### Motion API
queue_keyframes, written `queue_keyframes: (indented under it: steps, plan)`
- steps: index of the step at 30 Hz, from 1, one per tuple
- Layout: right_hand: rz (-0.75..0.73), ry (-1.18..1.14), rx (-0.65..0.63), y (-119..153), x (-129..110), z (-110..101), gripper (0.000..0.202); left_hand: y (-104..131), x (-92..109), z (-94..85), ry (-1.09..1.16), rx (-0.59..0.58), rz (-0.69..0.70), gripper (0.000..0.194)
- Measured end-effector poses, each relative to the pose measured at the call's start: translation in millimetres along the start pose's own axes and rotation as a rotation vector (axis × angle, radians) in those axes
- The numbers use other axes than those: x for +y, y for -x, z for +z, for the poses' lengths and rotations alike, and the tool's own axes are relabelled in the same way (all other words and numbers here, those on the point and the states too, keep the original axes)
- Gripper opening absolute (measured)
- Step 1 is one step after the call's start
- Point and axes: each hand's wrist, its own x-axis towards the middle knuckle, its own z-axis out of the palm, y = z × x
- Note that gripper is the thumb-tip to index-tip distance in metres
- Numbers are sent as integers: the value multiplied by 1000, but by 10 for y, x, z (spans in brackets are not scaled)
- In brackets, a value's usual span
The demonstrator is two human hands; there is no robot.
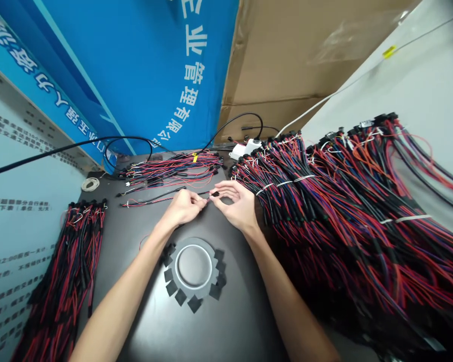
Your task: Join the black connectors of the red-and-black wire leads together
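My left hand (187,206) is closed, thumb and forefinger pinching a thin wire harness near the middle of the table. Close by on the right, my right hand (237,205) is curled with its fingertips on the same harness, where a small black connector (215,194) shows. Most of the harness is hidden by the fingers. Below the hands sits a round grey disc (195,265) with several short black tape pieces (180,297) stuck around its rim. Just behind my left hand lies a loose red and black wire harness (147,203).
A pile of wire harnesses (173,166) lies at the back. Tied bundles (324,201) heap up on the right, and another bundle (75,261) hangs over the left edge. A white plug adapter (246,149), a coil of white cord (90,184) and cardboard (279,65) stand behind.
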Motion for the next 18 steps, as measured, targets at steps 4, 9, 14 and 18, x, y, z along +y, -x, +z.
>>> queue_keyframes:
  steps: [4,9,14,18]
  plan:
    - [134,-71,26,-21,-19,-25,45,21,28,1,27,41,50,20]
    - [214,-177,126,-84,12,-79,56,15,29,-89,215,-79,163,23]
    - [238,-235,82,-100,41,-62,55,20,20,-143,223,-100,116,10]
    - [227,-317,40,-90,52,-50,52,65,74,-117,326,-135,40,8]
